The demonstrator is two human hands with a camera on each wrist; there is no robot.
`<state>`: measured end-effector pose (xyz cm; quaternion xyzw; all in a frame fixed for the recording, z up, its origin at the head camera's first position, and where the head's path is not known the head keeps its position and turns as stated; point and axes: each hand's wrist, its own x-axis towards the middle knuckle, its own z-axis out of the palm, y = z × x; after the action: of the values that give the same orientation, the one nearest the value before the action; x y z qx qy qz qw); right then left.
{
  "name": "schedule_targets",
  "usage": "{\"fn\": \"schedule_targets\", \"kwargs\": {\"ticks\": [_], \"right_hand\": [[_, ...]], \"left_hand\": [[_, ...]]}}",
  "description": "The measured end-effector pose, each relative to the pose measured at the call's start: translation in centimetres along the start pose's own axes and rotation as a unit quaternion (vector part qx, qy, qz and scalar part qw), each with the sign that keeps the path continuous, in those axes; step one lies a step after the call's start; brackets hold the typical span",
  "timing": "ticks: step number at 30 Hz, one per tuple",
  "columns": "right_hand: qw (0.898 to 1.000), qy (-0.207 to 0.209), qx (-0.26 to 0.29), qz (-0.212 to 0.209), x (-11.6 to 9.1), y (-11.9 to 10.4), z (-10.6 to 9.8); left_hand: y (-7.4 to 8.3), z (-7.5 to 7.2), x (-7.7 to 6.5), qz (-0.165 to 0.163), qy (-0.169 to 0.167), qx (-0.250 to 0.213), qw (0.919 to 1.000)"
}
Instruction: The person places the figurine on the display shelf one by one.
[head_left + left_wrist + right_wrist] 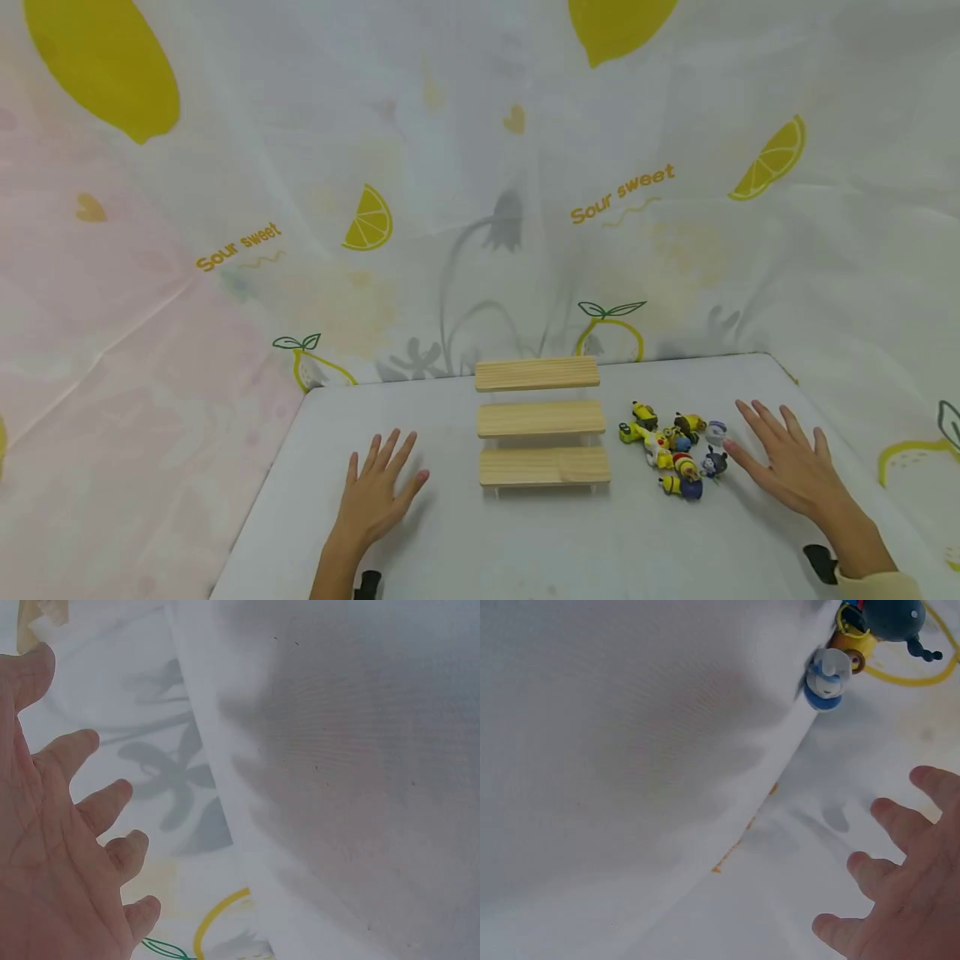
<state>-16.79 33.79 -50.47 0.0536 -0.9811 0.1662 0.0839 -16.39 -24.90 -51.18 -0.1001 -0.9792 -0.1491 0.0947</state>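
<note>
The left hand (373, 493) and right hand (797, 468) are both spread, fingers apart, over the white, flat worktop (540, 550), on either side of a three-tiered stand of pale wooden planks (542, 420). A huddle of small, mostly yellow toy figures (660, 454) sits right of the stand, the nearest ones just beside the right hand. Behind hangs a pale backdrop (465, 108) printed with yellow lemons.

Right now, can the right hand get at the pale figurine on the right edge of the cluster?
Probably yes: the right hand is spread and holds nothing, its thumb appears close to the pale figurine, and nothing visible stands between them.
</note>
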Motion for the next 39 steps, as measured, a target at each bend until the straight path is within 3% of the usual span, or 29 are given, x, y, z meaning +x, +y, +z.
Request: {"fn": "schedule_targets", "kwargs": {"ticks": [14, 20, 23, 28, 39], "right_hand": [[1.0, -0.014, 0.002, 0.008, 0.2, -0.2, 0.2], [1.0, -0.01, 0.006, 0.005, 0.3, -0.3, 0.2], [1.0, -0.009, 0.005, 0.006, 0.3, -0.3, 0.1], [1.0, -0.011, 0.005, 0.007, 0.3, -0.4, 0.1], [1.0, -0.017, 0.013, 0.007, 0.3, -0.5, 0.0]], "left_hand": [[1.9, 0.4, 1.9, 0.027, -0.008, -0.08, 0.9964], [2.3, 0.9, 2.5, 0.044, -0.001, -0.128, 0.9909], [2.5, 1.1, 2.9, 0.062, -0.009, -0.17, 0.9834], [2.7, 1.4, 3.6, 0.083, -0.044, -0.258, 0.9616], [2.5, 2.5, 4.3, 0.085, -0.086, -0.344, 0.9311]]}}
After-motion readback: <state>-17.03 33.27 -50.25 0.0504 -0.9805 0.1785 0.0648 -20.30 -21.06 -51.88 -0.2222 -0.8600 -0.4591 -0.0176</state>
